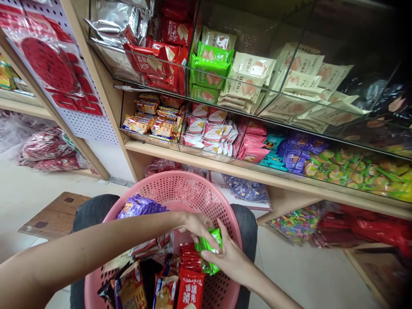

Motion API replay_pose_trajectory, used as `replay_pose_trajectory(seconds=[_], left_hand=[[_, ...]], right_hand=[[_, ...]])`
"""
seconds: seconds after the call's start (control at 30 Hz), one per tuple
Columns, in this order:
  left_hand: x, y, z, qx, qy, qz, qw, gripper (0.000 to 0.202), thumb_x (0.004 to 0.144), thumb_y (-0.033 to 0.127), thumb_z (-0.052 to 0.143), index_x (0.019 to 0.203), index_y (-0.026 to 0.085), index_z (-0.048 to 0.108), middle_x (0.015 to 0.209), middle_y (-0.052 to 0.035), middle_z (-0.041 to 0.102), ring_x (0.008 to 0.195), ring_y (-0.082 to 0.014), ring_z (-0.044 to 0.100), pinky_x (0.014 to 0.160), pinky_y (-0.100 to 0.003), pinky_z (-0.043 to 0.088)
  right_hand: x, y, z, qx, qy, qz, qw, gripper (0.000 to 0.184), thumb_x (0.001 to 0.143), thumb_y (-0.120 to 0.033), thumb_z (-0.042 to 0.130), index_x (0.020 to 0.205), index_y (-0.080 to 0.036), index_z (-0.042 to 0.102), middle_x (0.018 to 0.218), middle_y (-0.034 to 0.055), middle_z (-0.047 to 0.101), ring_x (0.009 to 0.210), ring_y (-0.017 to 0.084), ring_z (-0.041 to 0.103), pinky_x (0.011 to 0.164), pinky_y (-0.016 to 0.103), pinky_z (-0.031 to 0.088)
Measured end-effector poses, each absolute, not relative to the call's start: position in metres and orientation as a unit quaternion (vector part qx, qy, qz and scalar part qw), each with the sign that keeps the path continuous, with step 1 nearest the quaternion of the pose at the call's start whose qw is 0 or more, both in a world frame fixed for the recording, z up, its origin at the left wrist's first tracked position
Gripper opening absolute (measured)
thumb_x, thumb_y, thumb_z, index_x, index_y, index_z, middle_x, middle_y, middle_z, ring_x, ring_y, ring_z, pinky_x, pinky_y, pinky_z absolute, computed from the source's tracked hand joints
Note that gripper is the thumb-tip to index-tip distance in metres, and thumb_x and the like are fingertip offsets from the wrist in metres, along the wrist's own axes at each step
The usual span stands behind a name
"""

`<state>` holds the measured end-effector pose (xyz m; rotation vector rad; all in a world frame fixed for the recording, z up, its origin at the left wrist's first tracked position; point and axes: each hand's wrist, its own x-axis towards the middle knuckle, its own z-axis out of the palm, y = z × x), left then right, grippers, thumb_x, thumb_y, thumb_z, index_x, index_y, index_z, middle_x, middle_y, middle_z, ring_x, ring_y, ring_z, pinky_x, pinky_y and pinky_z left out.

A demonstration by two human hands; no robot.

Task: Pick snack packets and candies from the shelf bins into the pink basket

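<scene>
Green snack packets [212, 240], judged light, soft and slippery, are held above the pink basket [182, 191], pinched between left hand [196, 225] and right hand [230, 257]; sealed edges are best gripped.

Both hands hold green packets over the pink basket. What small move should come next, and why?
Probably lift the green packets clear of the pink basket. The left hand and right hand both grip them with closed fingers, and similar green packs lie in a shelf bin above.
</scene>
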<state>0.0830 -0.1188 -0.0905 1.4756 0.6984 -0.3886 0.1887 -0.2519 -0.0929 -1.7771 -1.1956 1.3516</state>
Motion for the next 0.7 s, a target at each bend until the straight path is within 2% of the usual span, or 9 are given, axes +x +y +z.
replay_pose_trajectory(seconds=[0.1, 0.2, 0.3, 0.5, 0.6, 0.7], left_hand=[[0.085, -0.115, -0.097, 0.653, 0.299, -0.201, 0.665, 0.048, 0.034, 0.045, 0.084, 0.065, 0.020, 0.057, 0.068, 0.0028, 0.059, 0.066, -0.0150, 0.055, 0.057, -0.025, 0.041], [0.087, -0.115, -0.106, 0.643, 0.305, -0.236, 0.662, 0.053, 0.027, 0.035, 0.087, 0.067, 0.019, 0.056, 0.068, 0.0041, 0.058, 0.065, -0.0144, 0.055, 0.056, -0.024, 0.042], [0.088, -0.119, -0.113, 0.640, 0.315, -0.248, 0.655, 0.058, 0.026, 0.032, 0.088, 0.071, 0.019, 0.054, 0.070, 0.0057, 0.056, 0.065, -0.0128, 0.054, 0.056, -0.024, 0.044], [0.087, -0.125, -0.111, 0.702, 0.288, -0.245, 0.604, 0.056, 0.035, 0.043, 0.085, 0.077, 0.018, 0.057, 0.073, 0.0038, 0.058, 0.070, -0.0160, 0.056, 0.058, -0.025, 0.045], [0.086, -0.123, -0.112, 0.756, 0.256, -0.243, 0.551, 0.057, 0.041, 0.047, 0.082, 0.085, 0.016, 0.062, 0.085, -0.0012, 0.064, 0.080, -0.0205, 0.060, 0.070, -0.031, 0.049], [0.086, -0.119, -0.117, 0.780, 0.228, -0.223, 0.538, 0.073, 0.047, 0.050, 0.079, 0.109, 0.017, 0.059, 0.108, -0.0059, 0.063, 0.097, -0.0235, 0.059, 0.083, -0.033, 0.048]], right_hand=[[0.188, -0.257, -0.086, -0.687, -0.472, 0.491, 0.253, 0.097, 0.073, -0.035, 0.062, 0.145, -0.014, 0.001, 0.138, 0.0170, 0.045, 0.123, 0.028, 0.046, 0.100, 0.044, 0.036], [0.190, -0.262, -0.085, -0.694, -0.491, 0.487, 0.198, 0.093, 0.075, -0.032, 0.058, 0.145, -0.010, 0.000, 0.137, 0.0166, 0.046, 0.127, 0.026, 0.041, 0.103, 0.040, 0.032], [0.191, -0.265, -0.087, -0.697, -0.498, 0.486, 0.172, 0.091, 0.076, -0.030, 0.055, 0.145, -0.010, 0.000, 0.134, 0.0150, 0.049, 0.124, 0.024, 0.044, 0.102, 0.038, 0.034], [0.188, -0.266, -0.087, -0.718, -0.519, 0.448, 0.123, 0.085, 0.078, -0.028, 0.051, 0.144, -0.004, 0.004, 0.114, 0.0169, 0.062, 0.108, 0.026, 0.056, 0.091, 0.037, 0.042], [0.187, -0.268, -0.087, -0.722, -0.534, 0.424, 0.119, 0.081, 0.079, -0.026, 0.049, 0.144, -0.005, 0.006, 0.109, 0.0166, 0.065, 0.102, 0.025, 0.060, 0.087, 0.035, 0.045], [0.189, -0.273, -0.089, -0.721, -0.552, 0.392, 0.147, 0.077, 0.082, -0.026, 0.046, 0.145, -0.008, 0.007, 0.117, 0.0167, 0.062, 0.105, 0.024, 0.060, 0.088, 0.034, 0.046]])
